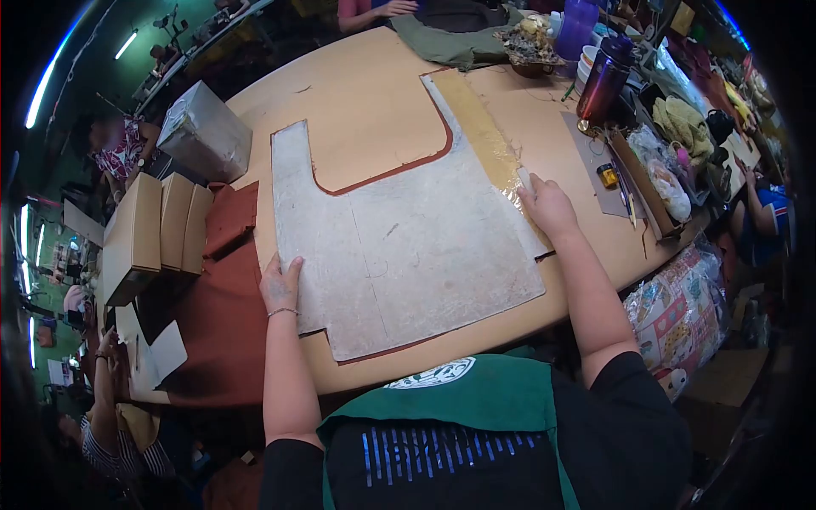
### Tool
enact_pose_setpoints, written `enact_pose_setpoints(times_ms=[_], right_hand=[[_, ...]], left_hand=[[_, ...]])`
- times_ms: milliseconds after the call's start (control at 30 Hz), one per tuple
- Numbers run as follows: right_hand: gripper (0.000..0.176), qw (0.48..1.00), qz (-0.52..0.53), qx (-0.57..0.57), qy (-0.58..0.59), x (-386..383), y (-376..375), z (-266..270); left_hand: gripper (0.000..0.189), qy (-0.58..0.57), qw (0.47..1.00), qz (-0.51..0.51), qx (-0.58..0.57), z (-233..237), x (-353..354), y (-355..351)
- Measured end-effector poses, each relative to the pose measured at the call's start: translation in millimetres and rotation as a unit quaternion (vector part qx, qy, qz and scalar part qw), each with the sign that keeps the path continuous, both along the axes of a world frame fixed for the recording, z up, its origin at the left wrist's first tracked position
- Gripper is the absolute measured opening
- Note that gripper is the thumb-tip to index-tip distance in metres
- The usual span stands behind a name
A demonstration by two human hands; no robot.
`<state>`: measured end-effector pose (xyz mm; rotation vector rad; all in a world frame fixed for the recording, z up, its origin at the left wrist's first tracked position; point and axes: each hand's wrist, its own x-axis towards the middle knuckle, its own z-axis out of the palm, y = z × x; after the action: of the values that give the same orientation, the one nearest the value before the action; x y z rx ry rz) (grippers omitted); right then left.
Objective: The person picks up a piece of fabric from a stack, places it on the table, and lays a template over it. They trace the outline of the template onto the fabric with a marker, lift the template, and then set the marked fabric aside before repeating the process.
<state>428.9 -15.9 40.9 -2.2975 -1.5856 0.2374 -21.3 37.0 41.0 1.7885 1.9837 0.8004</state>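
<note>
A large U-shaped pale grey pattern template lies flat on the table, with rust-red fabric showing as a thin rim along its cutout and lower edge. My left hand rests at the template's left edge, thumb apart from the fingers and laid on the surface. At the right edge, my right hand is closed around a small whitish flat piece, its tip by a yellow taped strip that runs along that side. Exactly what this piece is, I cannot tell.
More rust-red fabric hangs over the left side beside cardboard boxes and a wrapped box. A dark bottle, a small yellow jar, pens and an open carton line the right. Green cloth lies at the back; other people sit around.
</note>
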Motion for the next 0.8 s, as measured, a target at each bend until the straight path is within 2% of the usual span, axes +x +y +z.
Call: enact_pose_setpoints(times_ms=[67, 167, 267, 333, 400, 500, 533, 633, 733, 800], right_hand=[[0.048, 1.000, -0.002, -0.005, -0.020, -2.1, -1.0, 0.4], [0.048, 0.999, -0.011, 0.010, -0.047, -7.1, -3.6, 1.9], [0.048, 0.998, -0.004, 0.050, -0.048, -3.1, -4.4, -9.2], [0.047, 0.996, 0.014, 0.079, -0.033, 10.2, 1.1, -19.4], [0.044, 0.996, 0.012, 0.052, 0.065, 20.1, -1.3, -10.6], [0.038, 0.981, 0.032, 0.013, 0.192, 39.2, -0.3, -12.0], [0.036, 0.972, 0.043, 0.001, 0.230, 41.0, -2.0, -10.3], [0.031, 0.978, 0.025, 0.040, 0.202, 33.6, -4.9, -10.0], [0.033, 0.978, 0.001, 0.012, 0.206, 29.9, -4.3, -8.0], [0.035, 0.983, -0.010, 0.023, 0.184, 25.8, -3.3, -9.2]], left_hand=[[0.041, 0.051, 0.998, 0.008, 0.021, -5.5, -1.2, -0.6], [0.044, 0.118, 0.985, 0.005, 0.122, -25.9, -11.1, 2.5], [0.042, -0.007, 0.996, -0.041, 0.080, -27.7, -16.6, 1.4], [0.039, -0.098, 0.994, -0.054, 0.007, -12.3, -12.8, -10.0], [0.042, -0.209, 0.975, -0.056, -0.056, -7.8, -13.6, -15.5], [0.049, -0.260, 0.961, -0.070, -0.061, -20.8, -25.9, -14.7], [0.052, -0.241, 0.966, -0.071, -0.066, -18.8, -25.1, -15.0], [0.049, -0.230, 0.969, -0.065, -0.056, -14.4, -20.8, -18.1], [0.050, -0.207, 0.973, -0.090, -0.050, -19.9, -28.0, -15.1], [0.052, -0.138, 0.985, -0.099, -0.019, -26.8, -36.6, -12.3]])
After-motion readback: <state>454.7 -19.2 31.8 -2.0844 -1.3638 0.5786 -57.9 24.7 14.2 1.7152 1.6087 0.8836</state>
